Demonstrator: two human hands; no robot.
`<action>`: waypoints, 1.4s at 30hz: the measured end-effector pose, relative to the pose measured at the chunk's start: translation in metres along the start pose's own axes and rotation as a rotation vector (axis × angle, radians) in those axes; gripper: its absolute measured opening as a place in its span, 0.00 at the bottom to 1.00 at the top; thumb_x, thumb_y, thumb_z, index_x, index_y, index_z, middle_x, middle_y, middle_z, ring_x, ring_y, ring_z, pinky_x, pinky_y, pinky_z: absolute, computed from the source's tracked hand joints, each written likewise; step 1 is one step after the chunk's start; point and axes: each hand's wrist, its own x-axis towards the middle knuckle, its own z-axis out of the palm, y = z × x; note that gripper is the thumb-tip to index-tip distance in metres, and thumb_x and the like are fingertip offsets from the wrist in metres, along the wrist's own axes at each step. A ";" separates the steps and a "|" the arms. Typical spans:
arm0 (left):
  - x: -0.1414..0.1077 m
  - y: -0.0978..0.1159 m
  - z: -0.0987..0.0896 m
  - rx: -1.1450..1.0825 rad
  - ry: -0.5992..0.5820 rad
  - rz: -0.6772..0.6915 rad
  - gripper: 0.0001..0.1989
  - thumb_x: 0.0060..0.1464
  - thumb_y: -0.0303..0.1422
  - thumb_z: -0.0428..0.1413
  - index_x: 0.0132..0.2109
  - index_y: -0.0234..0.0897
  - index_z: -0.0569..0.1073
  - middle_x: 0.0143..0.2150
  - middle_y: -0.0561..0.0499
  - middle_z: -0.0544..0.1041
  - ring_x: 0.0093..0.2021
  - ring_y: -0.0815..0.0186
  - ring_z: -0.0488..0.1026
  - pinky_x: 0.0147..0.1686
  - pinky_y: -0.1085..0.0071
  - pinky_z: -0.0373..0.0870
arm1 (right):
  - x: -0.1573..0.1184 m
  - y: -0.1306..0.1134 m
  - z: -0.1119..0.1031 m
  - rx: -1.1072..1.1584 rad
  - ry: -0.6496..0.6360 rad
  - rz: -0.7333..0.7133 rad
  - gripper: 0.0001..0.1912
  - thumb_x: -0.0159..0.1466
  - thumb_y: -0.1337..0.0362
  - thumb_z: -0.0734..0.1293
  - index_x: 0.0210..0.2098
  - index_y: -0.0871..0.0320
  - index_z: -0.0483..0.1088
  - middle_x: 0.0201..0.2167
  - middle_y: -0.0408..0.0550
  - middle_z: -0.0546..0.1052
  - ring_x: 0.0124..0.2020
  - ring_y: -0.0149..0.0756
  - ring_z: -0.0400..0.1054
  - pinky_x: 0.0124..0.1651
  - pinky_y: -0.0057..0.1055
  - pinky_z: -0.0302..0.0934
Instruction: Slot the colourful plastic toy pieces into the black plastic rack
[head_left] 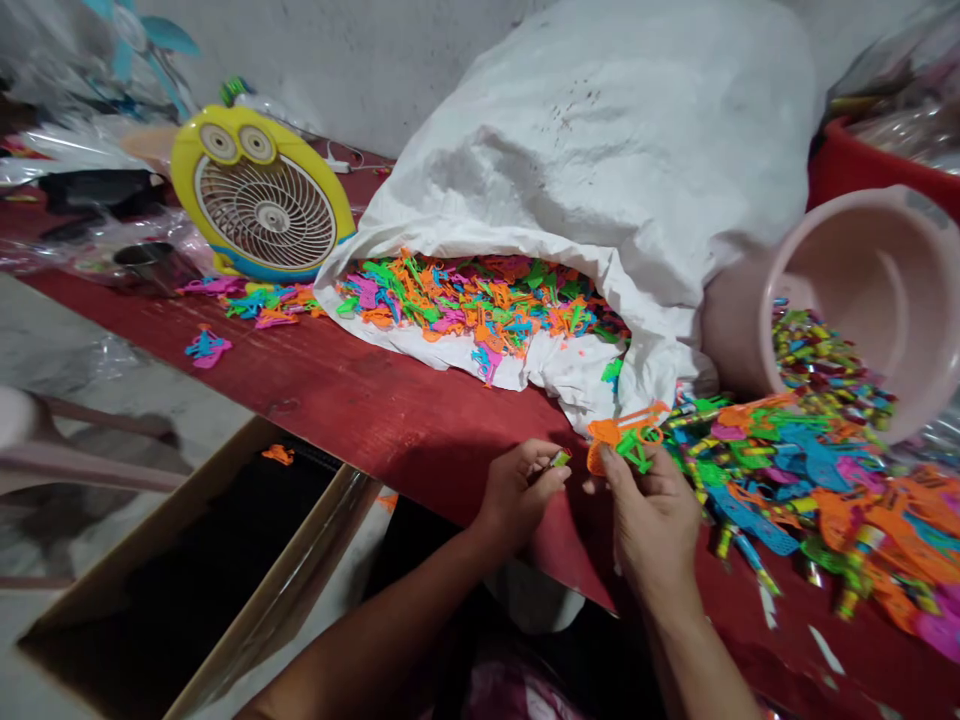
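Between the fingertips of my left hand is a small shiny yellow-green tube. My right hand pinches flat plastic toy pieces, an orange one and a green one. The two hands are close together above the table's front edge, with a small gap between them. Just right of my right hand lies a heap of colourful plastic pieces mixed with shiny tubes. Behind my hands a white sack lies on its side, its mouth showing loose plastic pieces in orange, green, blue and pink.
A pink bucket lies tipped at the right with shiny tubes inside. A yellow fan and a metal cup stand at the left on the red table. Below is an open cardboard box, near a plastic stool.
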 end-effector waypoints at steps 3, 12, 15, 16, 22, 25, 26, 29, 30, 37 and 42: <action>-0.001 0.001 0.001 -0.042 0.088 -0.017 0.08 0.50 0.32 0.61 0.37 0.35 0.73 0.29 0.55 0.74 0.29 0.72 0.69 0.32 0.76 0.66 | -0.010 -0.001 -0.007 -0.127 -0.002 -0.004 0.17 0.59 0.50 0.72 0.35 0.57 0.71 0.21 0.41 0.73 0.19 0.30 0.65 0.23 0.26 0.59; -0.004 0.000 0.001 0.098 0.130 0.022 0.05 0.50 0.30 0.60 0.35 0.37 0.70 0.27 0.58 0.71 0.27 0.74 0.66 0.29 0.77 0.63 | -0.028 0.011 -0.014 -0.336 -0.109 -0.146 0.13 0.63 0.52 0.69 0.39 0.55 0.73 0.26 0.44 0.74 0.24 0.32 0.66 0.26 0.27 0.61; -0.004 0.001 0.000 0.097 0.108 0.024 0.06 0.51 0.32 0.59 0.37 0.37 0.72 0.28 0.56 0.73 0.29 0.72 0.68 0.31 0.76 0.65 | -0.025 0.010 -0.017 -0.335 -0.175 -0.137 0.13 0.65 0.52 0.68 0.42 0.55 0.72 0.26 0.43 0.73 0.24 0.32 0.66 0.26 0.28 0.61; -0.004 0.001 0.000 0.098 0.109 0.029 0.06 0.51 0.32 0.59 0.37 0.37 0.73 0.29 0.56 0.73 0.29 0.72 0.69 0.32 0.76 0.65 | -0.024 0.009 -0.017 -0.323 -0.186 -0.130 0.14 0.65 0.52 0.67 0.42 0.55 0.72 0.25 0.42 0.72 0.23 0.32 0.66 0.25 0.28 0.61; -0.004 0.002 -0.001 0.081 0.100 0.039 0.06 0.52 0.33 0.60 0.38 0.37 0.73 0.28 0.56 0.73 0.30 0.72 0.69 0.32 0.76 0.64 | -0.024 0.007 -0.017 -0.280 -0.195 -0.119 0.15 0.65 0.52 0.67 0.44 0.55 0.71 0.25 0.43 0.72 0.22 0.33 0.67 0.24 0.28 0.61; -0.004 0.003 -0.001 0.083 0.109 0.029 0.06 0.52 0.32 0.60 0.38 0.37 0.73 0.28 0.56 0.73 0.30 0.72 0.69 0.32 0.76 0.64 | -0.023 0.008 -0.018 -0.354 -0.205 -0.168 0.13 0.65 0.52 0.66 0.43 0.54 0.72 0.25 0.43 0.73 0.23 0.33 0.66 0.26 0.28 0.60; -0.004 0.002 -0.001 0.091 0.107 0.029 0.06 0.52 0.32 0.59 0.38 0.37 0.73 0.28 0.56 0.73 0.30 0.71 0.69 0.33 0.76 0.65 | -0.022 0.008 -0.019 -0.385 -0.211 -0.196 0.12 0.66 0.53 0.66 0.42 0.54 0.72 0.25 0.43 0.73 0.23 0.33 0.66 0.27 0.29 0.60; -0.006 0.002 -0.002 0.126 0.078 0.050 0.06 0.53 0.33 0.59 0.39 0.37 0.73 0.30 0.54 0.75 0.31 0.70 0.71 0.35 0.74 0.67 | -0.020 0.003 -0.023 -0.464 -0.233 -0.282 0.11 0.66 0.53 0.65 0.39 0.54 0.73 0.23 0.42 0.72 0.23 0.33 0.65 0.28 0.29 0.60; -0.006 0.001 -0.002 0.145 0.066 0.063 0.06 0.54 0.33 0.59 0.39 0.37 0.74 0.31 0.54 0.76 0.32 0.69 0.72 0.35 0.74 0.67 | -0.020 0.000 -0.024 -0.477 -0.246 -0.297 0.11 0.67 0.53 0.65 0.38 0.54 0.72 0.22 0.41 0.72 0.22 0.33 0.65 0.27 0.29 0.59; -0.008 -0.001 -0.003 0.322 -0.025 0.159 0.07 0.58 0.34 0.55 0.41 0.39 0.76 0.35 0.51 0.80 0.35 0.66 0.75 0.39 0.71 0.70 | -0.014 -0.006 -0.028 -0.413 -0.308 -0.216 0.13 0.65 0.51 0.65 0.32 0.54 0.71 0.22 0.43 0.73 0.20 0.32 0.66 0.23 0.27 0.58; -0.008 -0.008 0.005 0.443 0.017 0.049 0.10 0.55 0.34 0.57 0.44 0.39 0.77 0.37 0.48 0.81 0.36 0.61 0.77 0.37 0.69 0.71 | -0.006 0.008 -0.035 -0.265 -0.377 0.023 0.18 0.61 0.45 0.68 0.36 0.54 0.73 0.17 0.41 0.71 0.14 0.33 0.61 0.15 0.28 0.53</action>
